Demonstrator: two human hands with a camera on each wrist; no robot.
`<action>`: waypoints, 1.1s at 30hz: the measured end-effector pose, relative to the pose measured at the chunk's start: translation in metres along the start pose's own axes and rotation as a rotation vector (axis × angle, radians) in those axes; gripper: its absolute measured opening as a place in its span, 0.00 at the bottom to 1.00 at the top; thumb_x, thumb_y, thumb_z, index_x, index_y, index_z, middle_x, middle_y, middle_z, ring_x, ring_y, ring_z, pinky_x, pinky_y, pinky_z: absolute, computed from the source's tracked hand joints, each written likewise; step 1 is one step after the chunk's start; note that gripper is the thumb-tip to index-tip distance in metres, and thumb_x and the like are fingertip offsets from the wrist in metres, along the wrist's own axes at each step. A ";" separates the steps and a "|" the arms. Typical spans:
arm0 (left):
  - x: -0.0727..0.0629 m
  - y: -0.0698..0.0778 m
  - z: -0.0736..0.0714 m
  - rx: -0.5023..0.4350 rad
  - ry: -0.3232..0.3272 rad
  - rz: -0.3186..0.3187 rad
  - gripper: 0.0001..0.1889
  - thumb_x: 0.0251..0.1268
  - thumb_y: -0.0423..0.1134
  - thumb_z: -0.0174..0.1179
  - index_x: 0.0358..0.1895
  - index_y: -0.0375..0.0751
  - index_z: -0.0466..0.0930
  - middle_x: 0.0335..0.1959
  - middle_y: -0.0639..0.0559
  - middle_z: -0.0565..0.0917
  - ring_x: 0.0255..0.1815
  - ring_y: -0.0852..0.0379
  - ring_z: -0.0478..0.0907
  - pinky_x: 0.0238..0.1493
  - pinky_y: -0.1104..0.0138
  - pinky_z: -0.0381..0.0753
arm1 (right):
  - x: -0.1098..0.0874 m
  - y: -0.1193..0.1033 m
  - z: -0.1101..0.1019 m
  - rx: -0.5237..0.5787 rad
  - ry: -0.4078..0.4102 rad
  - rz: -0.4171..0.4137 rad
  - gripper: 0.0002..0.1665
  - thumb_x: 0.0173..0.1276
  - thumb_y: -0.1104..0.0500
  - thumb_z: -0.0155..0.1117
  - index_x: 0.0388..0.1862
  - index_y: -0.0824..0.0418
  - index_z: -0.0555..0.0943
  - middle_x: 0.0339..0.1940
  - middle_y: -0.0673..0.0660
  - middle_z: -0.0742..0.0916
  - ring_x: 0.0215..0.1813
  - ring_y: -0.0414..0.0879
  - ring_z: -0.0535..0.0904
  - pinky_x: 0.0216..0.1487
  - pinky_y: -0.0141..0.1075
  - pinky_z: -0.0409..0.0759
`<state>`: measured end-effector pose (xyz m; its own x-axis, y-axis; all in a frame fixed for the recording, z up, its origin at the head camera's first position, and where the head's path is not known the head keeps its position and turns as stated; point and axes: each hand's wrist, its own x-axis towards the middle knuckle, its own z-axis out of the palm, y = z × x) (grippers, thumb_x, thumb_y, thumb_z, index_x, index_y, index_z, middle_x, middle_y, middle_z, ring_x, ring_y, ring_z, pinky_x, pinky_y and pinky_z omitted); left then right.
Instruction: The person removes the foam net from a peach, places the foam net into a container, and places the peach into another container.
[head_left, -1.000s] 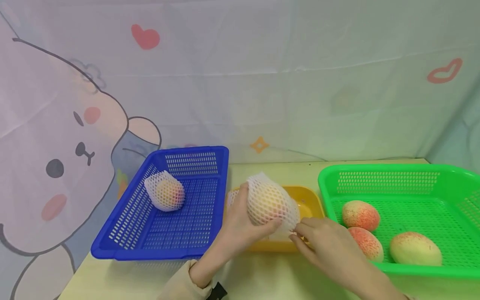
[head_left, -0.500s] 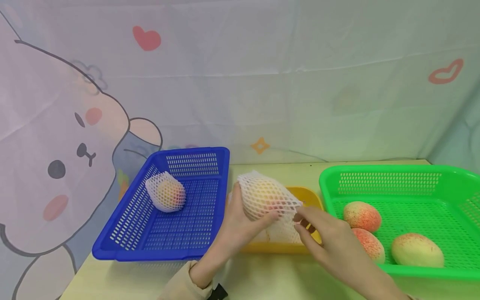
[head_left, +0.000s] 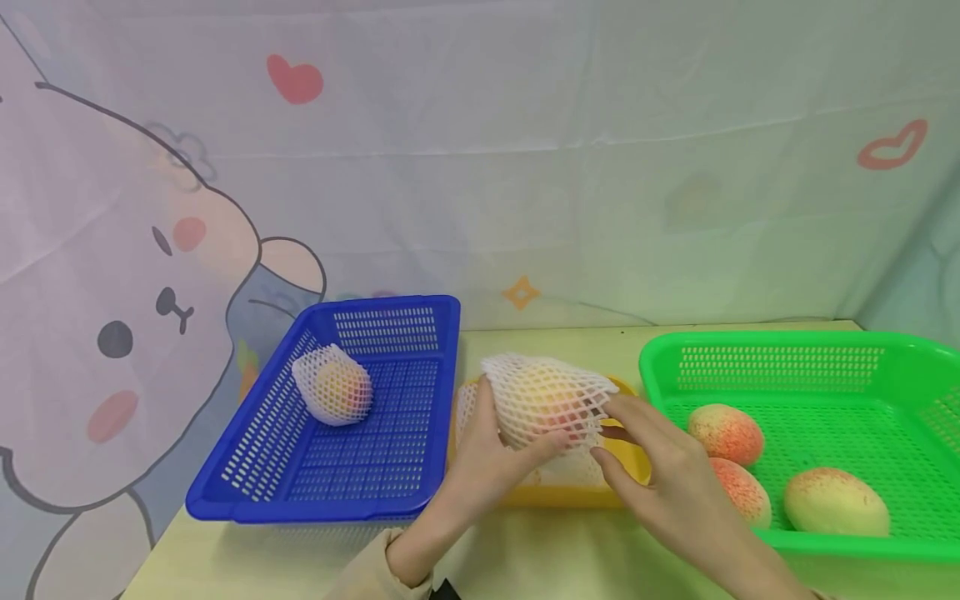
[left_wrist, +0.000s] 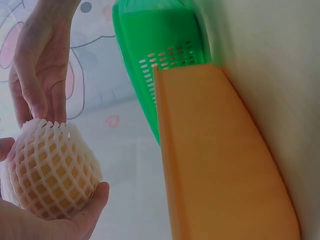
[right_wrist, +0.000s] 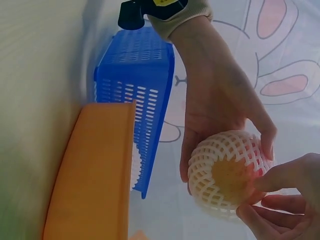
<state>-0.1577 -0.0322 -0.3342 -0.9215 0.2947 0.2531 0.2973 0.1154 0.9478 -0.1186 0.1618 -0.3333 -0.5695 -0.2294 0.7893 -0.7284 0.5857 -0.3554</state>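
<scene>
Over the yellow basket, my left hand [head_left: 487,467] holds a yellow-red, peach-like fruit [right_wrist: 231,180] wrapped in a white foam net [head_left: 525,400]. Its fingers lie behind the fruit and its thumb across the near side. The net's open end faces right, showing bare fruit through the opening in the right wrist view. My right hand [head_left: 667,467] has its fingertips at that opening, pinching the net's edge. In the left wrist view, the right fingers [left_wrist: 37,107] reach down to the net's jagged rim.
A yellow basket [head_left: 555,497] with more white foam nets stands below the hands. At left, a blue basket [head_left: 375,450] holds one netted fruit [head_left: 337,387]. At right, a green basket [head_left: 840,417] holds three bare fruits [head_left: 836,500]. A printed cloth [head_left: 600,167] hangs behind.
The netted fruit has shifted left, then back right and slightly down. My right fingers have moved up along the net's open edge, which now spreads wider.
</scene>
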 end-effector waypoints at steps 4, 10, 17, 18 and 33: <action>-0.001 -0.001 0.001 -0.008 -0.030 -0.016 0.49 0.51 0.57 0.69 0.73 0.59 0.47 0.64 0.50 0.69 0.62 0.55 0.71 0.60 0.61 0.75 | 0.000 0.000 0.000 -0.035 -0.011 0.021 0.35 0.43 0.73 0.75 0.55 0.64 0.77 0.50 0.55 0.83 0.41 0.46 0.86 0.47 0.18 0.77; -0.002 -0.002 0.002 -0.006 -0.060 -0.032 0.49 0.52 0.58 0.68 0.73 0.58 0.46 0.65 0.49 0.68 0.62 0.54 0.71 0.63 0.59 0.73 | -0.001 0.000 -0.001 -0.089 -0.058 0.062 0.37 0.43 0.68 0.76 0.57 0.63 0.75 0.52 0.54 0.82 0.42 0.45 0.86 0.48 0.18 0.77; -0.003 -0.001 0.004 0.022 -0.079 -0.079 0.49 0.52 0.53 0.69 0.73 0.55 0.47 0.64 0.48 0.70 0.61 0.54 0.72 0.64 0.59 0.73 | -0.005 -0.001 -0.002 -0.166 -0.113 0.102 0.46 0.40 0.62 0.80 0.61 0.66 0.72 0.59 0.61 0.80 0.48 0.50 0.84 0.44 0.43 0.84; -0.003 -0.001 0.005 0.024 -0.082 -0.079 0.49 0.53 0.54 0.69 0.73 0.55 0.47 0.64 0.48 0.70 0.61 0.54 0.73 0.64 0.59 0.73 | -0.005 -0.001 -0.002 -0.173 -0.119 0.111 0.47 0.39 0.61 0.81 0.61 0.67 0.71 0.59 0.62 0.79 0.50 0.52 0.83 0.45 0.45 0.84; -0.009 -0.001 0.013 -0.029 -0.128 -0.061 0.45 0.55 0.55 0.67 0.72 0.55 0.48 0.63 0.51 0.71 0.60 0.58 0.73 0.63 0.63 0.73 | -0.006 -0.002 0.002 -0.202 -0.160 0.151 0.55 0.35 0.55 0.83 0.63 0.67 0.67 0.61 0.63 0.77 0.61 0.56 0.75 0.53 0.53 0.80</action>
<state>-0.1469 -0.0229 -0.3398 -0.8975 0.4069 0.1699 0.2329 0.1102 0.9662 -0.1141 0.1610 -0.3385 -0.7303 -0.2382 0.6402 -0.5496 0.7615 -0.3436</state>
